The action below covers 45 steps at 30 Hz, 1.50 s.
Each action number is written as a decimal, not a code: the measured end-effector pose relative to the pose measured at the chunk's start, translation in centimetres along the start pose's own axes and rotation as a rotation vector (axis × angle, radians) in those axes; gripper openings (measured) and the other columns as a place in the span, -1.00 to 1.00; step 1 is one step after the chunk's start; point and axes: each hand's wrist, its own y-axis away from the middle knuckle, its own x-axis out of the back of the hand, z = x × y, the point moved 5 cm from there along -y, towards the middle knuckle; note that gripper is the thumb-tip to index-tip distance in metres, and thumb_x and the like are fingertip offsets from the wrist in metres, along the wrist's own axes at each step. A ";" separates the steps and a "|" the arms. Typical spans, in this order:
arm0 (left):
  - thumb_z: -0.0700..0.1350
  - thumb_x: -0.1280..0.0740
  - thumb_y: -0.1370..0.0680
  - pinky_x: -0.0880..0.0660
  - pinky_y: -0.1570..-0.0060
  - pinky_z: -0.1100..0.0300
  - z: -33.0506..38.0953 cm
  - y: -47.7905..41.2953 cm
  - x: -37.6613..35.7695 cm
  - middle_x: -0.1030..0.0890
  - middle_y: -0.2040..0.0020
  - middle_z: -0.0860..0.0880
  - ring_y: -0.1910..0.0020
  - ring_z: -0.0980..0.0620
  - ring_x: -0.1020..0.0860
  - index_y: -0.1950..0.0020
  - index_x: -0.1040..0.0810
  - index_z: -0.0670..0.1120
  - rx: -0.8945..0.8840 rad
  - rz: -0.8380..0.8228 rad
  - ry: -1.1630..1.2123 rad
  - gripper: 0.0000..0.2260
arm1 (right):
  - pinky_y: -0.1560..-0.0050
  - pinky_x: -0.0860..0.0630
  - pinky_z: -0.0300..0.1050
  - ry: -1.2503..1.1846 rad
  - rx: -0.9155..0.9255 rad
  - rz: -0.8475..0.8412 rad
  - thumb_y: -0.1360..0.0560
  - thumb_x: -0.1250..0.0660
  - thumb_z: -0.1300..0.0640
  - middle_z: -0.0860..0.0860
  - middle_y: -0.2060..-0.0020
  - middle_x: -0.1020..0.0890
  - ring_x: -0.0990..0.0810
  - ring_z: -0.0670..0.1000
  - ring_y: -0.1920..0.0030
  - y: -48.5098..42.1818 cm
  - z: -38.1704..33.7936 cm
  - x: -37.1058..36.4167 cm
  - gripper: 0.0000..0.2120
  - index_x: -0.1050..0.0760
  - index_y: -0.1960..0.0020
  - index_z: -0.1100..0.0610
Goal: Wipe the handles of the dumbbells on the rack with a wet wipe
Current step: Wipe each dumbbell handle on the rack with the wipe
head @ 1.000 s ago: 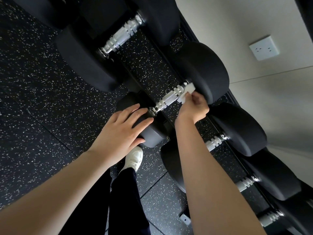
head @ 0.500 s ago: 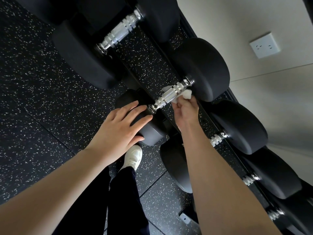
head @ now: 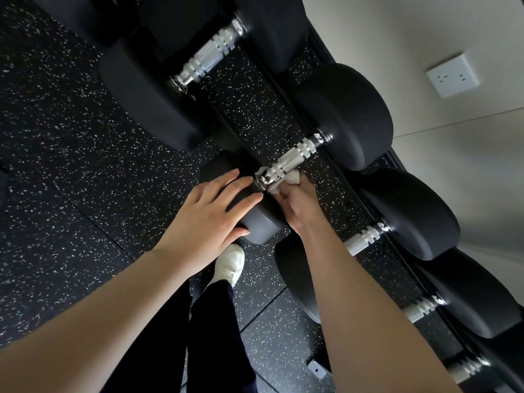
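A row of black dumbbells with chrome handles lies on a low rack. My right hand [head: 297,202] holds a white wet wipe [head: 289,180] pressed under the near end of the middle dumbbell's chrome handle [head: 289,161]. A corner of the wipe shows above the handle too. My left hand [head: 215,211] rests flat, fingers spread, on that dumbbell's near black head [head: 261,225]. Its far head [head: 348,114] is large and round. A bigger dumbbell's handle [head: 209,56] is above, and a smaller handle [head: 365,238] is to the right.
Speckled black rubber floor [head: 71,154] spreads to the left. A grey wall with a white socket [head: 450,75] stands behind the rack. My white shoe [head: 229,263] and dark trouser legs are below my hands. More small dumbbell handles [head: 422,307] continue to the lower right.
My right hand has slid the wipe along the handle from the far end, near the big head, down to the near end. My left hand has stayed on the near head.
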 end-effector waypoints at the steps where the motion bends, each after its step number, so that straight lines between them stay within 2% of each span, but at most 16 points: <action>1: 0.07 -0.32 -0.47 -0.34 -0.21 -0.06 0.0 0.0 0.0 -0.39 -0.40 -0.10 -0.42 -0.13 -0.29 -0.38 -0.42 -0.05 -0.001 0.001 -0.002 -0.50 | 0.16 -0.59 -0.17 0.055 0.000 0.006 -0.50 -0.16 0.50 0.11 0.20 -0.56 -0.58 0.00 0.22 0.1 0.1 0.0 -0.75 -0.38 -0.08 0.24; 6: 0.08 -0.33 -0.47 -0.32 -0.22 -0.05 0.0 0.1 -0.2 -0.38 -0.41 -0.09 -0.42 -0.13 -0.28 -0.39 -0.41 -0.04 -0.003 -0.006 -0.011 -0.49 | 0.16 -0.52 -0.15 0.237 0.067 0.026 -0.45 -0.14 0.55 0.08 0.31 -0.54 -0.53 0.00 0.28 0.3 0.2 0.0 -0.71 -0.39 0.13 0.17; 12: 0.07 -0.35 -0.45 -0.35 -0.20 -0.07 0.0 0.0 0.1 -0.40 -0.40 -0.10 -0.41 -0.15 -0.31 -0.37 -0.43 -0.05 0.003 0.009 0.006 -0.49 | 0.08 -0.50 -0.05 0.272 0.098 0.008 -0.43 -0.29 0.47 0.10 0.26 -0.59 -0.56 0.05 0.21 1.4 0.3 0.7 -0.78 -0.46 0.15 0.16; 15: 0.06 -0.40 -0.43 -0.35 -0.19 -0.08 -0.1 0.0 0.1 -0.40 -0.39 -0.10 -0.40 -0.15 -0.31 -0.36 -0.44 -0.05 0.006 0.011 0.016 -0.48 | 0.02 -0.51 0.01 0.445 0.267 0.112 -0.43 -0.35 0.39 0.14 0.21 -0.63 -0.58 0.05 0.16 1.8 0.0 1.1 -0.84 -0.48 0.15 0.16; 18: 0.06 -0.44 -0.40 -0.31 -0.19 -0.04 -0.2 0.0 0.0 -0.41 -0.39 -0.08 -0.41 -0.15 -0.31 -0.35 -0.44 -0.04 0.002 0.014 0.032 -0.45 | 0.10 -0.53 -0.13 0.676 0.495 0.196 -0.45 -0.36 0.31 0.08 0.23 -0.63 -0.60 0.00 0.19 3.1 -0.8 0.7 -0.88 -0.51 0.11 0.12; 20: 0.06 -0.46 -0.39 -0.32 -0.20 -0.04 -0.3 -0.1 -0.1 -0.40 -0.39 -0.07 -0.41 -0.14 -0.30 -0.37 -0.42 -0.03 -0.005 0.006 0.037 -0.43 | 0.12 -0.54 -0.22 0.771 0.616 0.171 -0.47 -0.35 0.29 0.00 0.20 -0.63 -0.61 -0.04 0.16 3.9 -1.4 -0.3 -0.88 -0.56 0.03 0.12; 25: 0.07 -0.46 -0.38 -0.30 -0.22 -0.02 -0.7 -0.1 0.1 -0.38 -0.40 -0.05 -0.41 -0.11 -0.29 -0.39 -0.38 0.01 -0.028 -0.002 0.058 -0.39 | 0.16 -0.53 -0.16 1.075 0.820 0.099 -0.49 -0.36 0.20 0.07 0.12 -0.63 -0.58 -0.02 0.21 4.0 -2.3 -2.7 -0.82 -0.62 -0.07 0.15; 30: 0.08 -0.47 -0.36 -0.29 -0.21 0.01 -0.9 -0.2 0.3 -0.39 -0.40 -0.04 -0.41 -0.10 -0.28 -0.39 -0.39 0.02 -0.024 -0.001 0.071 -0.38 | 0.14 -0.57 0.01 1.502 0.721 0.058 -0.54 -0.27 -0.01 0.07 0.08 -0.65 -0.63 0.12 0.11 3.4 -3.2 -3.8 -0.78 -0.55 -0.16 -0.07; 33: 0.08 -0.49 -0.35 -0.24 -0.21 0.02 -0.9 -0.2 0.2 -0.39 -0.40 -0.04 -0.41 -0.10 -0.28 -0.38 -0.39 0.02 -0.023 0.004 0.078 -0.37 | 0.12 -0.57 0.03 1.653 0.622 0.036 -0.56 -0.21 -0.05 0.07 0.05 -0.67 -0.63 0.17 0.05 3.1 -3.7 -4.6 -0.75 -0.50 -0.20 -0.12; 40: 0.09 -0.49 -0.35 -0.21 -0.22 0.02 -1.1 -0.2 0.0 -0.38 -0.40 -0.04 -0.41 -0.09 -0.26 -0.39 -0.38 0.04 -0.018 0.003 0.087 -0.35 | 0.06 -0.53 0.00 1.696 0.392 -0.004 -0.57 -0.18 -0.06 0.12 -0.01 -0.64 -0.60 0.19 -0.01 1.9 -4.1 -6.1 -0.71 -0.51 -0.21 0.02; 45: 0.09 -0.48 -0.36 -0.23 -0.22 0.02 -1.2 -0.3 0.1 -0.37 -0.41 -0.03 -0.41 -0.09 -0.26 -0.39 -0.37 0.04 -0.024 -0.003 0.089 -0.36 | 0.08 -0.51 -0.01 1.736 0.325 0.000 -0.58 -0.17 0.00 0.16 0.00 -0.61 -0.57 0.21 0.00 1.4 -4.3 -6.7 -0.73 -0.51 -0.17 0.10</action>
